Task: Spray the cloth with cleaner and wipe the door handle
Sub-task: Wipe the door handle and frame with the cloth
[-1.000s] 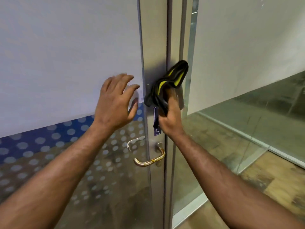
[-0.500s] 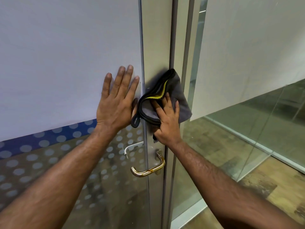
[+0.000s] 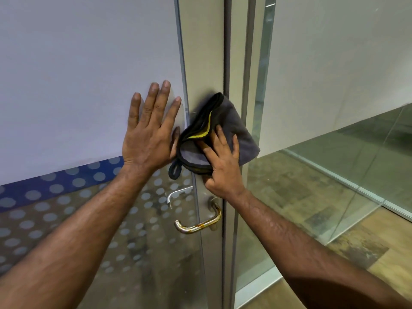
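A grey cloth with a black and yellow edge lies flat against the metal door frame. My right hand presses it there with spread fingers, the thumb tucked under the cloth's lower edge. My left hand rests flat on the frosted glass door, fingers straight, just left of the cloth. The brass-coloured, tarnished door handle sticks out of the frame below my right hand, untouched. No spray bottle is in view.
A second, silver handle shows through the dotted glass on the door's far side. To the right stands a glass partition with a wooden floor beyond and below it.
My right hand brought the bunched cloth down and spread it flat against the frame. My left hand went from hovering to lying flat on the glass.
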`<state>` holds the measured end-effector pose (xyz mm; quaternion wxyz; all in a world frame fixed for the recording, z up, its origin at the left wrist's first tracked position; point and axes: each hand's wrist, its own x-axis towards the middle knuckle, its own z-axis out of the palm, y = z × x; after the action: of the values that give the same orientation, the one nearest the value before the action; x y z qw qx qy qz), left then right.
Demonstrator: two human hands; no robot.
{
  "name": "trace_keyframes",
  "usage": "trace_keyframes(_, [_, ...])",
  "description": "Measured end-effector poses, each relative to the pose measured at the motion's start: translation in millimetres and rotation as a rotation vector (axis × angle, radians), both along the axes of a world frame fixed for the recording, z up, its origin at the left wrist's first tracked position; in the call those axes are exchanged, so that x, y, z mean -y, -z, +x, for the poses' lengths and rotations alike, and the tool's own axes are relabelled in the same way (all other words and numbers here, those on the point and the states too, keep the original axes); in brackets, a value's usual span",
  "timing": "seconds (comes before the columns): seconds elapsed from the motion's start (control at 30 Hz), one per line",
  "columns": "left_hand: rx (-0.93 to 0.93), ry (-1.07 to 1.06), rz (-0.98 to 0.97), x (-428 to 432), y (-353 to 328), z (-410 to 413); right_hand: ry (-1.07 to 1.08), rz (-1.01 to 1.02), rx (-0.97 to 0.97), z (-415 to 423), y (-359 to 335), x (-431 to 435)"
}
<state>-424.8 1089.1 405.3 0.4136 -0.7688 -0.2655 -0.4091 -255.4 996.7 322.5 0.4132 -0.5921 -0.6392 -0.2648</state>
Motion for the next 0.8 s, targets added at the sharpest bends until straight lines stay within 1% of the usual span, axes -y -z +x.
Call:
trace_keyframes(0.07, [0.003,-0.008,0.009,1,-1,0,0.021,-0.039,0.063,6,8,4])
trace_keyframes(0.1, [0.005,-0.008,0.011,1,-2,0,0.033,-0.046,0.059,9,9,5])
trace_keyframes(0.23, [0.02,0.005,0.016,1,-1,0,0.095,-0.004,-0.081,3,-10,2])
trace_keyframes(0.3, [0.025,0.011,0.029,0,-1,-1,0.089,0.019,-0.092,-4,-18,-4])
trace_keyframes(0.4, [0.024,0.008,0.041,-1,0,-1,0.069,0.02,-0.022,-3,-13,-7])
trace_keyframes(0.53, [0.015,-0.014,0.028,-1,2,0,0.076,-0.017,0.103,16,13,3])
trace_keyframes(0.63, [0.019,-0.023,0.034,-1,2,-1,0.096,-0.017,0.059,21,20,5])
trace_keyframes(0.8, [0.022,-0.011,0.045,-3,3,0,0.076,0.068,-0.001,11,-7,-9])
